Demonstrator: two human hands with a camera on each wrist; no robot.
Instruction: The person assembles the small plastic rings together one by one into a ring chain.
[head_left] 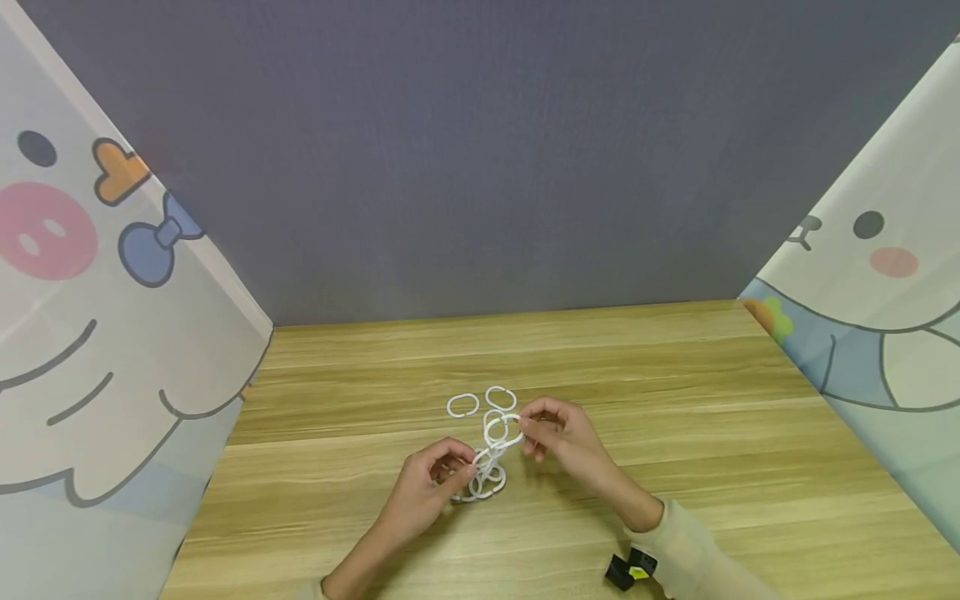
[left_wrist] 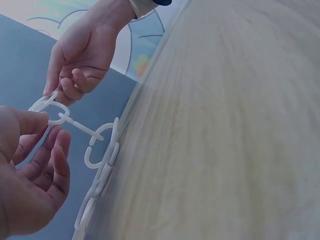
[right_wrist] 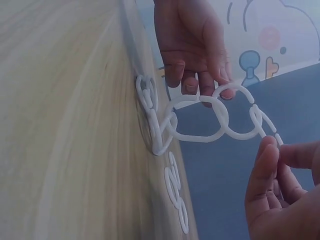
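Observation:
Thumb and fingers of my left hand [head_left: 427, 492] pinch a white plastic chain link [right_wrist: 242, 136]. My right hand [head_left: 566, 433] pinches another white link [right_wrist: 271, 121] at its end, and these two links are joined between the hands, raised over the table. From them, a further oval link [right_wrist: 197, 139] slopes down toward the rest of the white chain [head_left: 492, 492]. That chain lies bunched on the wood beside my left fingertips, partly hidden by them. Each link has a small gap in its side.
Beyond the hands, a white link [head_left: 450, 406] lies on the wooden table [head_left: 337, 375], with another white link [head_left: 488, 395] to its right. A grey panel [head_left: 495, 167] rises at the back. Cartoon-printed walls stand left and right. By the right sleeve is a small black device [head_left: 619, 573].

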